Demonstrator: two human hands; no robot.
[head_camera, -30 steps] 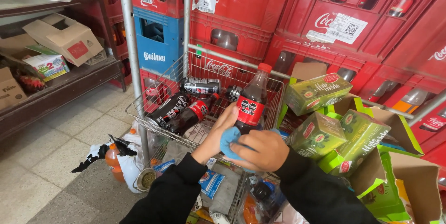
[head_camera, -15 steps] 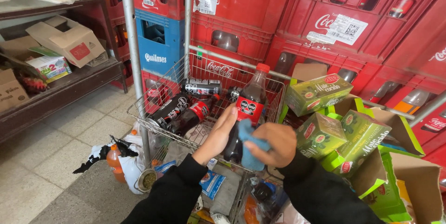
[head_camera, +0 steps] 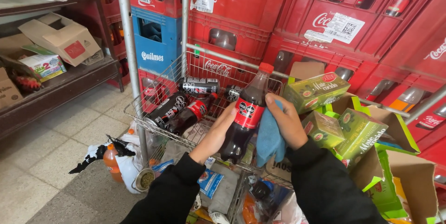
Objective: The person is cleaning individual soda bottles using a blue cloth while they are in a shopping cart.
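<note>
A bare strip of tiled floor (head_camera: 51,159) is seen at the left, bounded by the wire basket (head_camera: 139,112) rim. Above the basket, a dark soda bottle (head_camera: 244,117) is held tilted, the left hand (head_camera: 218,133) fingers wrapped around its lower body. The right hand (head_camera: 285,122) fingers are clamped on a blue cloth (head_camera: 269,140) pressed against the bottle's side. Green cartons (head_camera: 334,112) crowd the right edge closely.

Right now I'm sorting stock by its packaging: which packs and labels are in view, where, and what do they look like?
Dark soda bottle, red cap, red label band, upright between left hand and right hand, which holds a blue cloth.
Green cartons, boxy, red-and-white ovals, to the right.
White stickers, rectangular, on red crates behind.
Blue crate, left in the stack.
</note>
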